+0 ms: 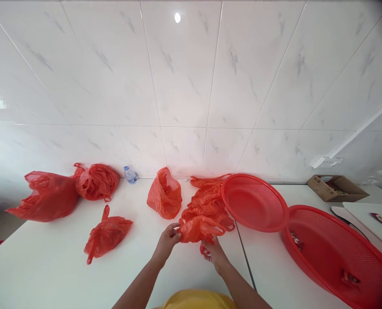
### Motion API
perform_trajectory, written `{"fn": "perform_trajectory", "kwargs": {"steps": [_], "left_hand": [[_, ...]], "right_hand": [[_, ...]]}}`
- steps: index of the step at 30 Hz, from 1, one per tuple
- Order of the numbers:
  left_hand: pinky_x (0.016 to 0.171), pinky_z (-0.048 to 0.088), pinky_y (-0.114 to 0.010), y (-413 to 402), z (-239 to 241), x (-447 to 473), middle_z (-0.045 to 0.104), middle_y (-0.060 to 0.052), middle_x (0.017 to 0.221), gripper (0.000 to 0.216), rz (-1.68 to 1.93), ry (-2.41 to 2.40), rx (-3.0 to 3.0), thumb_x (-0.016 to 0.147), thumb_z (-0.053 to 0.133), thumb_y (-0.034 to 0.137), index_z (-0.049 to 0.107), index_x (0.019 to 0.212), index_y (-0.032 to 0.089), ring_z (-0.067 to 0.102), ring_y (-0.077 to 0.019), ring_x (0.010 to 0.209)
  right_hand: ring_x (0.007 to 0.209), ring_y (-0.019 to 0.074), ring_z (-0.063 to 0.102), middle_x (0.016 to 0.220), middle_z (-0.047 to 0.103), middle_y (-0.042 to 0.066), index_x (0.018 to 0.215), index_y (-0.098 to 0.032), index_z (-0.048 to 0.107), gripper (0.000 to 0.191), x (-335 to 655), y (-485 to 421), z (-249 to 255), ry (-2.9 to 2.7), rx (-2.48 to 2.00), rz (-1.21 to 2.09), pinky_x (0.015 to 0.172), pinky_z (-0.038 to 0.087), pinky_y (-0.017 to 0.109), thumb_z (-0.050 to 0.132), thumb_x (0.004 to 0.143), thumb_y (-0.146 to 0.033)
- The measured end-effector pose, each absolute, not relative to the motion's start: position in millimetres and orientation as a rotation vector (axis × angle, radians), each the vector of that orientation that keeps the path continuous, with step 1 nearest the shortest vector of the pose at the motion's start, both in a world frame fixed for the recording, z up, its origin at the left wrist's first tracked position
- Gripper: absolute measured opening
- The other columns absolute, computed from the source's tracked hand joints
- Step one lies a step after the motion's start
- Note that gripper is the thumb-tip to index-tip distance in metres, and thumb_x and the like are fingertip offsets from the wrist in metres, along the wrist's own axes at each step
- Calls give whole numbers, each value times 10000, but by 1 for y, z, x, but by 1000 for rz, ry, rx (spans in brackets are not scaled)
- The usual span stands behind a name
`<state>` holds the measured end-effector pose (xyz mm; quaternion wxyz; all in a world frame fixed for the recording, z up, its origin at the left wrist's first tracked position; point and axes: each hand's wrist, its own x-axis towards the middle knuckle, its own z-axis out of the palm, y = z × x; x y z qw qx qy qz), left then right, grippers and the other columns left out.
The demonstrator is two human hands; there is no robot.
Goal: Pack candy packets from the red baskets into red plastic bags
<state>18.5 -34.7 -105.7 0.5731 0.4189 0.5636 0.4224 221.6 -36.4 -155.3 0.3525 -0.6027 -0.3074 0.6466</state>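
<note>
Between my two hands, close to the front of the white table, is a thin red plastic bag [197,229]. My left hand [169,239] pinches the bag's left side between thumb and fingers. On the other side, my right hand [215,251] grips its lower right edge, with a bit of red film showing below the fingers. A heap of crumpled red plastic bags [207,201] lies right behind the held one, and the two partly overlap. An open-topped red bag [164,195] stands just behind and left of my left hand.
Left on the table [59,270] are a tied red bag [109,236], two fuller red bags [52,197] [97,182] and a water bottle [131,175]. Rightward are a round red basket [255,204], a large red basket [326,240] holding small packets, and a cardboard box [335,189].
</note>
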Motion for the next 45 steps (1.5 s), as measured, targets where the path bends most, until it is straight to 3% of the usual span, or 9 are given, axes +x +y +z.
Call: {"fn": "perform_trajectory", "kwargs": {"steps": [5,11,15,21,27,32,34,37,45], "left_hand": [[822,484,-334,-34,-94,2,635,-22,829,270,1108,1252,742,685,660,396,586,806,167,607,-149,785],[715,502,-334,-34,-103,-29,597,5,716,281,1329,1323,574,613,698,368,556,742,163,570,-122,633],[750,479,-356,-32,-88,-25,628,-49,894,317,1279,1582,680,657,633,389,597,884,171,594,-175,789],[706,452,-342,-20,-51,7,588,-86,1041,593,1087,1840,1073,708,564,592,520,1150,199,581,-215,818],[756,414,-323,-2,-58,24,554,-98,1090,768,881,1915,1328,659,661,439,362,1326,203,556,-238,947],[677,398,-294,2,-63,19,571,-26,851,575,848,1821,1245,702,591,485,498,1193,201,555,-193,759],[653,384,-279,2,-63,18,550,0,740,382,887,1710,1166,671,618,453,601,954,196,532,-179,714],[601,370,-262,0,-61,17,484,26,589,194,905,1580,1033,643,617,361,538,635,185,486,-147,615],[639,458,-260,-16,-36,4,509,18,673,187,1042,1126,713,702,580,328,500,638,171,493,-104,608]], "right_hand": [[337,82,359,439,429,-75,805,-195,477,393,220,-27,-121,-867,-1209,1696,375,251,215,599,706,-555],[407,64,292,473,356,-79,670,-197,454,346,239,-21,-68,-1040,-1290,1397,393,218,202,588,772,-500],[589,109,428,641,485,-19,679,-184,512,301,245,-23,-41,-1246,-1370,1099,557,372,227,568,801,-453],[669,145,487,688,548,0,697,-193,529,252,233,-37,-22,-1414,-1386,1021,648,403,244,534,826,-410],[632,133,469,653,533,-14,676,-196,514,184,219,-61,-24,-1601,-1265,1202,615,382,225,524,809,-323],[604,125,452,620,503,-23,668,-193,498,153,230,-69,-28,-1659,-1315,1258,577,358,221,521,786,-288],[610,125,456,626,508,-24,679,-191,502,145,234,-69,-29,-1675,-1321,1249,582,358,222,512,789,-285],[622,128,472,634,522,-25,683,-193,509,142,245,-63,-35,-1741,-1346,1242,595,360,227,502,788,-287],[659,186,555,697,604,5,729,-210,561,139,329,-34,-73,-1709,-2048,1078,598,375,282,531,728,-346]]}}
